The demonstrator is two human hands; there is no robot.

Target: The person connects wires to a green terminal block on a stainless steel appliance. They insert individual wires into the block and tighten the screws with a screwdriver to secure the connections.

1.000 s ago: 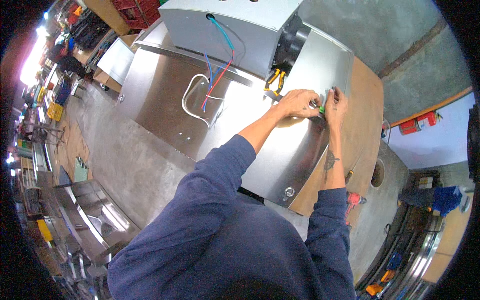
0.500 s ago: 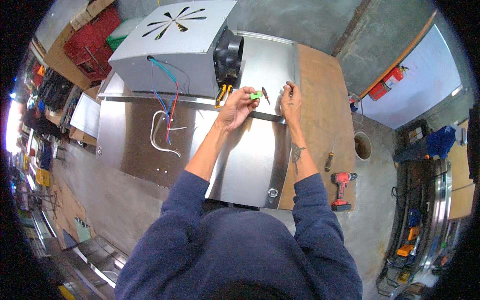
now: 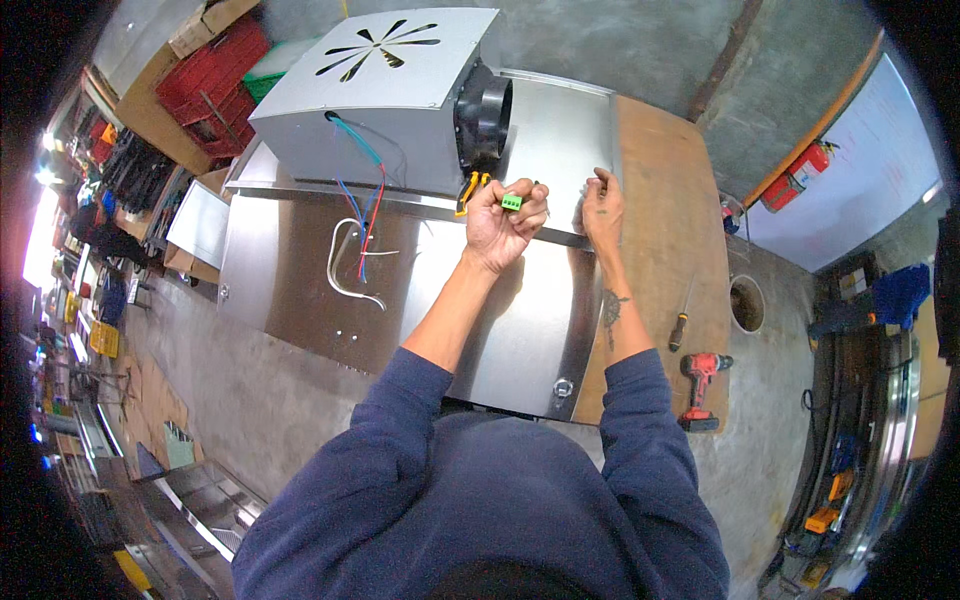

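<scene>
My left hand (image 3: 505,228) is closed around a small green terminal block (image 3: 512,202), whose row of dark openings faces up. It is held above the stainless steel sheet-metal hood (image 3: 500,330). To its right, my right hand (image 3: 604,212) hovers over the steel with fingers curled together; whether something small is between them I cannot make out. Behind my left hand lie yellow-handled pliers (image 3: 466,194). A grey metal blower box (image 3: 365,130) with a black round duct outlet (image 3: 488,118) stands at the back. Red, blue and green wires (image 3: 372,225) hang from it, near a white cable (image 3: 340,278).
On the wooden board (image 3: 670,230) at right are a screwdriver (image 3: 679,328) and a red cordless drill (image 3: 703,390). A bucket (image 3: 746,303) stands on the floor beyond. Red crates (image 3: 208,95) are at far left; a fire extinguisher (image 3: 798,178) is by the whiteboard (image 3: 860,170).
My left hand has turned the terminal block so its openings show, with its fingers curled more around it. The small dark tool behind it is now mostly hidden. The whole view has shifted slightly.
</scene>
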